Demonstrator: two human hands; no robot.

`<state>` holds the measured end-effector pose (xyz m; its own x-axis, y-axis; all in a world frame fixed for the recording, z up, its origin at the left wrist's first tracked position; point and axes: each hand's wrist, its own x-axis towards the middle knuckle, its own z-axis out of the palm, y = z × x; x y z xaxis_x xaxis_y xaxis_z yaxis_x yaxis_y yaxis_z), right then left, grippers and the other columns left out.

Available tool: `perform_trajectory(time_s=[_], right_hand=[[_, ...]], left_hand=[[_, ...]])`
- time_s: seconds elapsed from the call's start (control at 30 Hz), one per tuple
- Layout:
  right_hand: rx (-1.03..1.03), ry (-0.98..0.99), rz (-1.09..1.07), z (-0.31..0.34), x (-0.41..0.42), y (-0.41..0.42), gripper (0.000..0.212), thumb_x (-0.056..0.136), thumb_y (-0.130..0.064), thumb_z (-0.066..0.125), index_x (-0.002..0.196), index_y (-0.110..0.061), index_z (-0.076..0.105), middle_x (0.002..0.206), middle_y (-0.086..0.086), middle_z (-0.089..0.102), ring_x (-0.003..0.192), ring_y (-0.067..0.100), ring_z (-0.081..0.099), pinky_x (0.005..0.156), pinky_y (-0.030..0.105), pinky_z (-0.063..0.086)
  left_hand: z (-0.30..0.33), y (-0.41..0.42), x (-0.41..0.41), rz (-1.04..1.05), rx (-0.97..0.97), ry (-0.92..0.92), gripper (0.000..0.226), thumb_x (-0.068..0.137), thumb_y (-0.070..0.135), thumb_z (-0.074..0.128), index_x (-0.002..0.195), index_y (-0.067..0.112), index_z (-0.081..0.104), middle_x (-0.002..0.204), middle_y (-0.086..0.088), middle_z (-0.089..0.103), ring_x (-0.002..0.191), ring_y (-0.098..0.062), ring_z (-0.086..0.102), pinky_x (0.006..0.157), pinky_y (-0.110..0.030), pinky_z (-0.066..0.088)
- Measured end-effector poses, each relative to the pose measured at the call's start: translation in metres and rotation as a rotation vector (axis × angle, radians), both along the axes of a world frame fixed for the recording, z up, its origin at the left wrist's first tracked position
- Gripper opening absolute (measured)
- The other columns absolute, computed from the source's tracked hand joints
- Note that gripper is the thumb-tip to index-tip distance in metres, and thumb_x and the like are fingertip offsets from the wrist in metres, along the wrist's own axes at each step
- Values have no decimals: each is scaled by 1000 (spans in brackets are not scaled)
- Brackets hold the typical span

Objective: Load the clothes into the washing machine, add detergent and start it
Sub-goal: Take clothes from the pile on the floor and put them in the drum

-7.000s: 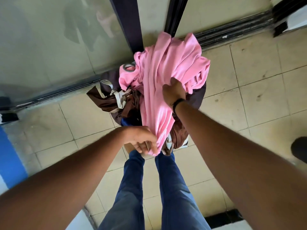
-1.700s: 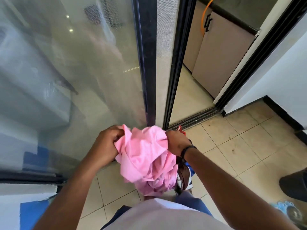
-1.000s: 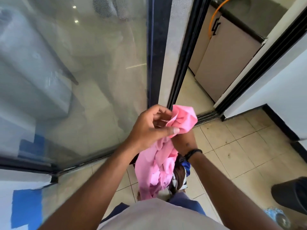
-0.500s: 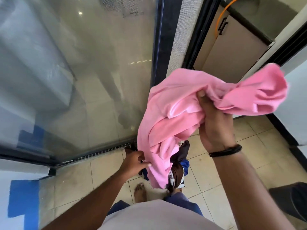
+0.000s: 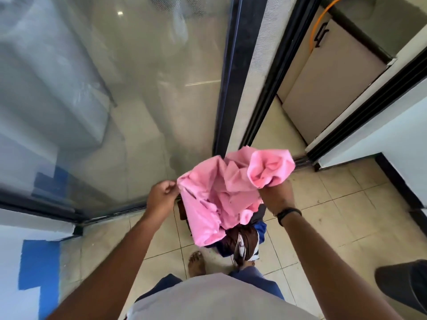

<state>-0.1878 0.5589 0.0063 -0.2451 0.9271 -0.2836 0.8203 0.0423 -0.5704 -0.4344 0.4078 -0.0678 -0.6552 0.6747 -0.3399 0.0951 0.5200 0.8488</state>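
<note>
Pink garment [image 5: 221, 195], raised high a moment ago, now lowered before the glass door [image 5: 129, 93], left hand [image 5: 161, 195] pinching its edge, right hand [image 5: 276, 195] gripping the bunch; loading not begun.

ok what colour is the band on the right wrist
Black, a thin wristband just below the right hand; the head view shows it clearly.

Bright daylight — glare on the glass door [image 5: 115, 88], wide-angle bending at edges
</note>
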Motion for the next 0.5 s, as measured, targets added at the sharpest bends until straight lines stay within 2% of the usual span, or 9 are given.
perform_trajectory(time_s=[0.07,0.17,0.23,0.3,0.33,0.37,0.43,0.47,0.5], right_hand=[[-88,-108,182,-17,0,-10,13,87,-39,68,85,-32,58,79,-7,64,72,17,63,57,24,46],[-178,-102,372,-23,-12,-30,42,75,-58,75,104,-29,67,97,-11,71,85,9,65,69,22,50],[-220,-2,370,-18,-31,-41,58,62,-71,76,101,-28,71,95,-12,73,85,8,66,73,26,52],[-201,35,368,-13,-51,-51,59,61,-77,68,84,-22,68,76,-9,70,70,9,64,63,28,52],[-154,70,364,-9,-62,-54,50,68,-70,60,75,-21,62,67,-10,64,62,9,58,57,26,47],[-89,106,328,-5,-70,-55,36,76,-56,53,74,-21,59,69,-12,60,62,9,53,56,23,41],[10,260,181,2,-80,-51,19,92,-28,50,99,-15,62,94,-12,58,84,10,52,67,14,41],[54,324,151,5,-81,-47,17,96,-18,51,109,-11,60,98,-9,57,90,12,52,74,14,45],[83,363,170,9,-81,-42,13,97,-13,51,108,-12,58,94,-9,59,90,16,55,77,23,49]], left_hand=[[25,10,2,-13,104,8,11,93,18,69,99,9,73,99,-1,74,87,-16,66,75,-24,49],[62,32,22,-82,265,-38,3,91,13,71,92,10,72,111,5,72,93,-10,67,83,-21,51],[87,47,42,-160,355,-78,10,86,22,73,80,15,69,113,10,71,101,-9,67,92,-28,53],[112,57,62,-254,426,-86,23,77,40,70,74,17,68,115,11,70,107,-8,66,97,-31,51],[122,61,71,-299,464,-84,28,74,43,69,74,15,68,116,11,70,108,-8,66,98,-31,51],[132,63,77,-339,509,-94,30,75,42,69,76,12,68,118,9,70,109,-7,66,98,-31,51],[148,67,82,-404,590,-133,28,79,30,73,81,3,69,119,4,69,109,-8,66,94,-27,51],[153,68,80,-418,612,-148,27,81,23,74,85,-3,69,119,0,69,108,-8,66,92,-23,51],[156,68,74,-425,623,-176,26,80,19,75,89,-5,70,119,-2,69,109,-9,66,91,-20,49]])
